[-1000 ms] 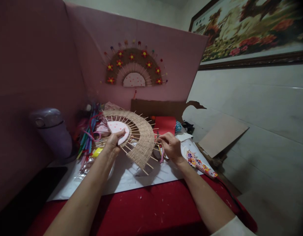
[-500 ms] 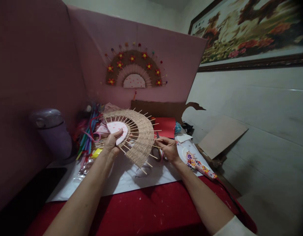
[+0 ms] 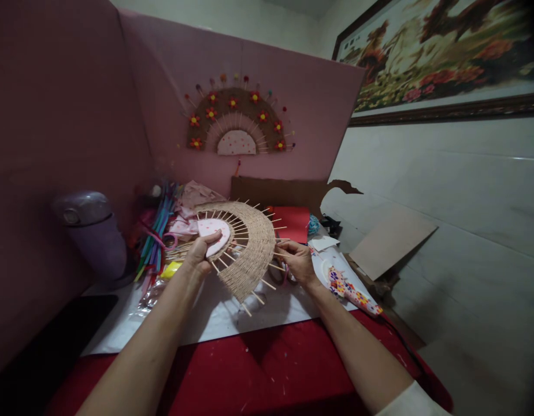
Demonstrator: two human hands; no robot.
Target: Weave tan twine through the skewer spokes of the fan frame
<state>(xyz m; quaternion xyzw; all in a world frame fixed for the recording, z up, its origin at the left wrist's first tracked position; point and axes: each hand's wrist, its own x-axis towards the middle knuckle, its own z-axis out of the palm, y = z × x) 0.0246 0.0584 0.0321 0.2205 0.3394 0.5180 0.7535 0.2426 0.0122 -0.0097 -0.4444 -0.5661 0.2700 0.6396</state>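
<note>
My left hand (image 3: 199, 255) grips a half-round fan (image 3: 257, 248) of woven twine on thin wooden sticks, held tilted above the table. Its thumb presses on the white half-circle (image 3: 215, 226) with pink dots at the fan's centre; the fingers behind are hidden. At the outer rim, my right hand (image 3: 299, 263) has its thumb and fingertips pinched around a protruding wooden stick (image 3: 281, 254). Scissors (image 3: 276, 271) lie partly hidden beneath the right hand. A finished-looking fan (image 3: 233, 104) with red flowers and coloured balls hangs on the pink board.
Pipe cleaners (image 3: 158, 231) and a purple bottle (image 3: 93, 237) stand at left. A red sheet (image 3: 290, 222), a blue yarn ball (image 3: 313, 224) and a flower-patterned glue gun (image 3: 351, 293) lie at right. White paper (image 3: 206, 329) covers part of the red tablecloth (image 3: 267, 370).
The fan has shifted slightly right and down and tilted a little. My right hand stays at its outer rim, and my left thumb keeps its place on the half-circle.
</note>
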